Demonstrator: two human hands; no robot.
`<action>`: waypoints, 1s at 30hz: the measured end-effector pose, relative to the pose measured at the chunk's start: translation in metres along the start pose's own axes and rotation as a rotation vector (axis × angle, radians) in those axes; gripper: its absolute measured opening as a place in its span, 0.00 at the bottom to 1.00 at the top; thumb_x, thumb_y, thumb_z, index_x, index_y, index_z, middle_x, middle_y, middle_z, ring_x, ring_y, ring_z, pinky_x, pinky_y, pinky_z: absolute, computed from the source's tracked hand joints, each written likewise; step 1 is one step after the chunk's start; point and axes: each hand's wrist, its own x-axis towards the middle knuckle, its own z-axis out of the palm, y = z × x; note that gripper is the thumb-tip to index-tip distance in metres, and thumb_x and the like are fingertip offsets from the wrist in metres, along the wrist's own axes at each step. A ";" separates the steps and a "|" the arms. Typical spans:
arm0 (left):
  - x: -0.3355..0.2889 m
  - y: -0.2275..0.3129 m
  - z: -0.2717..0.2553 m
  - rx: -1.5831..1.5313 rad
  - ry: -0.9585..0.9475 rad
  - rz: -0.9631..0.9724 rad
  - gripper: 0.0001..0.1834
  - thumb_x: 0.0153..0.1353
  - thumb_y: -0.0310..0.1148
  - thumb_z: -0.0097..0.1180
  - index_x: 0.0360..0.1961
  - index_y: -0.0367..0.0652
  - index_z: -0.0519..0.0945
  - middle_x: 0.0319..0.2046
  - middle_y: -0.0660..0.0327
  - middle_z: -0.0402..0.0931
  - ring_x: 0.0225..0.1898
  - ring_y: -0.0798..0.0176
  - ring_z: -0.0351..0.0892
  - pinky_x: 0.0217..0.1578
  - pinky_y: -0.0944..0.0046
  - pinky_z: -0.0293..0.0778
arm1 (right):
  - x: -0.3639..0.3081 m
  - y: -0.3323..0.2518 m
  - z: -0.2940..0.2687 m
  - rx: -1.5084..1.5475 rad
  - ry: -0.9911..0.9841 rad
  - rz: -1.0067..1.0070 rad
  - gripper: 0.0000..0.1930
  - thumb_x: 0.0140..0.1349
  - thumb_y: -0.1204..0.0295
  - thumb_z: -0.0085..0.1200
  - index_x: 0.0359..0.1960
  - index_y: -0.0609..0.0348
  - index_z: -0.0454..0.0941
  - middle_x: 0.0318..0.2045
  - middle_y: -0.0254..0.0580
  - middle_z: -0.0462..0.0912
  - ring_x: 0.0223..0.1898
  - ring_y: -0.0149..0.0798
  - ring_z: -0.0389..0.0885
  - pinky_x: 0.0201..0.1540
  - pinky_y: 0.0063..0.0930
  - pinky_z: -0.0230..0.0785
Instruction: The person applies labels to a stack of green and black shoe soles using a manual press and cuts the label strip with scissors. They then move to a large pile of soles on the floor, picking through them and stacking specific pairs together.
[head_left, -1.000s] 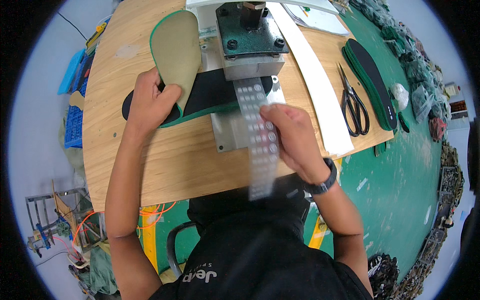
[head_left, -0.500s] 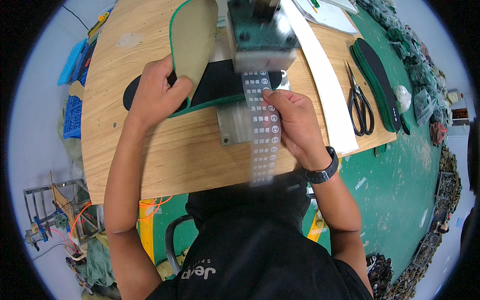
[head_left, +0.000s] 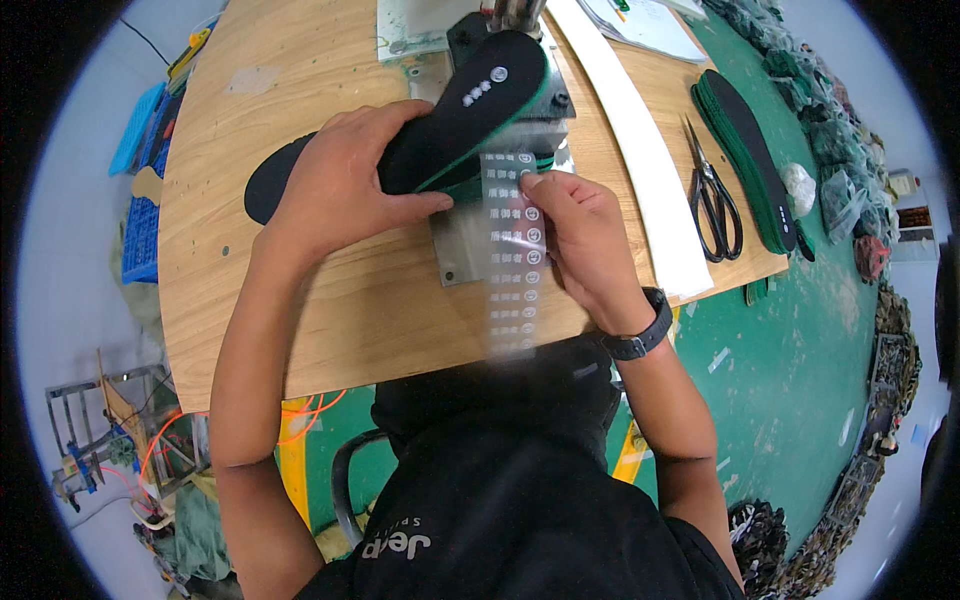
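Note:
My left hand grips a black insole with a green edge and a small white print near its raised end. It tilts up in front of the press head, hiding part of it. Beneath my hand lies another black insole, mostly covered; green edges show near the press. Between thumb and fingertips, my right hand pinches a clear film strip with rows of white prints. The strip hangs over the metal base plate toward the table's near edge, its lower end blurred.
A long white strip runs along the right of the wooden table. Beyond it lie black-handled scissors and a stack of insoles. Papers are at the back right; blue baskets stand beyond the left edge.
The insole in my left hand has turned from its beige underside to its black printed face and moved right, in front of the press. My right hand still pinches the film strip, shifted slightly left.

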 end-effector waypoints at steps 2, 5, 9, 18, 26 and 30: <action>-0.002 -0.002 -0.003 -0.072 -0.019 -0.032 0.36 0.40 0.37 0.69 0.54 0.44 0.72 0.45 0.50 0.76 0.47 0.50 0.75 0.50 0.60 0.68 | -0.005 -0.001 -0.002 -0.012 0.016 -0.048 0.10 0.62 0.73 0.49 0.26 0.65 0.77 0.21 0.35 0.77 0.22 0.23 0.71 0.24 0.16 0.61; -0.005 -0.003 -0.001 -0.189 0.055 -0.026 0.29 0.45 0.35 0.63 0.51 0.42 0.73 0.37 0.50 0.78 0.37 0.50 0.77 0.42 0.62 0.72 | -0.032 -0.005 -0.009 0.070 0.120 -0.045 0.08 0.61 0.75 0.48 0.32 0.67 0.77 0.26 0.38 0.78 0.26 0.26 0.74 0.29 0.17 0.67; 0.003 0.000 -0.008 -0.326 0.068 -0.217 0.18 0.50 0.31 0.53 0.43 0.37 0.76 0.29 0.55 0.78 0.26 0.61 0.75 0.33 0.67 0.72 | -0.038 -0.019 -0.010 0.251 0.377 -0.093 0.09 0.62 0.73 0.49 0.28 0.67 0.75 0.26 0.38 0.79 0.22 0.26 0.73 0.25 0.16 0.66; -0.008 -0.019 -0.005 -0.639 0.233 -0.247 0.13 0.53 0.30 0.48 0.35 0.32 0.76 0.28 0.66 0.74 0.30 0.73 0.69 0.33 0.70 0.68 | -0.002 -0.006 0.004 -0.033 0.037 0.064 0.10 0.60 0.72 0.52 0.23 0.65 0.77 0.19 0.34 0.77 0.17 0.23 0.71 0.19 0.16 0.60; -0.008 -0.021 -0.007 -0.556 0.210 -0.275 0.13 0.52 0.32 0.49 0.34 0.33 0.76 0.25 0.64 0.74 0.29 0.72 0.69 0.33 0.69 0.69 | 0.000 -0.008 0.006 0.010 0.059 0.080 0.10 0.60 0.72 0.52 0.23 0.64 0.76 0.18 0.36 0.77 0.16 0.24 0.71 0.18 0.16 0.59; -0.012 -0.004 -0.010 -0.466 0.177 -0.361 0.13 0.52 0.33 0.49 0.34 0.35 0.76 0.23 0.62 0.74 0.27 0.69 0.69 0.33 0.68 0.69 | 0.003 -0.005 0.005 -0.039 0.043 0.080 0.11 0.61 0.70 0.52 0.23 0.64 0.76 0.18 0.35 0.77 0.16 0.24 0.70 0.18 0.16 0.59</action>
